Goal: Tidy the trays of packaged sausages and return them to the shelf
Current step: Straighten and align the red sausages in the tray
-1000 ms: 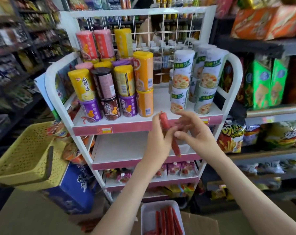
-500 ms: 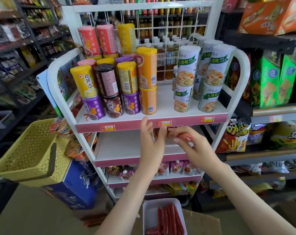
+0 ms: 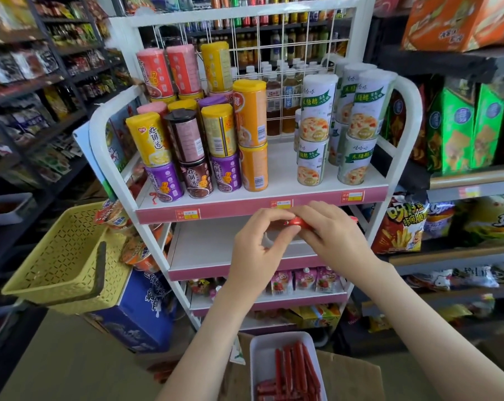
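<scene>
Pinching one red packaged sausage between curled fingertips, the left hand and right hand meet in the head view before the white rack's middle shelf. Below, a white tray holds more sausages, resting on a cardboard box.

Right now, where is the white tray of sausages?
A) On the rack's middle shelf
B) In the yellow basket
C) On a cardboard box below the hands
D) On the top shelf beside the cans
C: the tray sits on the cardboard box at the bottom of the view, below the left hand and right hand, whose fingers pinch one sausage.
</scene>
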Action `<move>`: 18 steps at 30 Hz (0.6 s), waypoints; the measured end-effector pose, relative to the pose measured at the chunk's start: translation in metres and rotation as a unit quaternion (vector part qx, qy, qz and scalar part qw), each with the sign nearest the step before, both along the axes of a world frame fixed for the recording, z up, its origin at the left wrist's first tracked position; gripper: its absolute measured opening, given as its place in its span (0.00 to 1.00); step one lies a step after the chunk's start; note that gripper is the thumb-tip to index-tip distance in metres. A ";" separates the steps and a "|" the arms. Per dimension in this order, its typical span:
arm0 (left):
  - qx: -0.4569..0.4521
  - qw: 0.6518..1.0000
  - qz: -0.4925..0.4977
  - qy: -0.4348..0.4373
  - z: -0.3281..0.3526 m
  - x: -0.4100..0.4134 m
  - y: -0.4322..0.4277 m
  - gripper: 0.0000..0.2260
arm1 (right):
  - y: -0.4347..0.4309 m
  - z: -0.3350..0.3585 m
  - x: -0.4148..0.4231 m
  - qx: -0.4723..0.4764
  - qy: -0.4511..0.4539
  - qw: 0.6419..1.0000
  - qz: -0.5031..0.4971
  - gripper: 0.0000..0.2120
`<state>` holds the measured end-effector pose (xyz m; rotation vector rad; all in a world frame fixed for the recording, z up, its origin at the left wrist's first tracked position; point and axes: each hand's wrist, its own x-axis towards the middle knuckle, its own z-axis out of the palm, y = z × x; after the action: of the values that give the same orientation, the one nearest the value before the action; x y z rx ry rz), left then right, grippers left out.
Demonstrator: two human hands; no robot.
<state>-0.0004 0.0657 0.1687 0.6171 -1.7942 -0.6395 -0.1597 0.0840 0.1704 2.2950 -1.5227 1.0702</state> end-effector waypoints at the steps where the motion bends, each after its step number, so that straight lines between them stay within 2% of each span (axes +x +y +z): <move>1: 0.021 1.000 0.007 0.004 0.001 0.001 0.002 0.06 | 0.002 0.001 0.000 0.004 0.011 1.000 0.000 0.14; 5: 0.147 0.986 0.031 0.079 0.001 0.010 0.004 0.06 | 0.010 0.002 -0.007 0.055 -0.020 0.998 -0.006 0.15; 9: 0.232 0.960 0.049 0.153 -0.009 0.026 -0.005 0.07 | 0.021 -0.001 -0.024 0.097 -0.154 0.983 -0.033 0.08; 12: 0.277 0.942 0.043 0.183 -0.019 0.030 -0.007 0.09 | 0.029 0.001 -0.029 0.128 -0.277 0.952 -0.011 0.14; 18: 0.325 0.921 0.019 0.213 -0.031 0.027 -0.004 0.07 | 0.040 0.004 -0.018 0.162 -0.348 0.922 0.047 0.13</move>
<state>0.0269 0.0618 0.1374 0.8682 -1.1412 -1.2590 -0.1773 0.1241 0.1742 2.3317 -1.9628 1.9437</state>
